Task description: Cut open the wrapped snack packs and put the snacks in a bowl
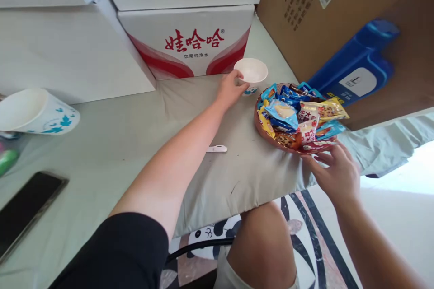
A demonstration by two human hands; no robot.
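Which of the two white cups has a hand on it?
The cup beside the snack bowl: the left hand touches its side. The other cup, near the phone, has no hand on it.

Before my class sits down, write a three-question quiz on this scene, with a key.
1. True or false: the left hand touches a white paper cup with blue print.
2. The right hand is nearest to:
A) the flat black phone
B) the round brown bowl of wrapped snacks
C) the slim white strip
3. Fill in: the white cardboard box behind that cup bears large ____ characters.

Key: 1. True; 2. B; 3. red.
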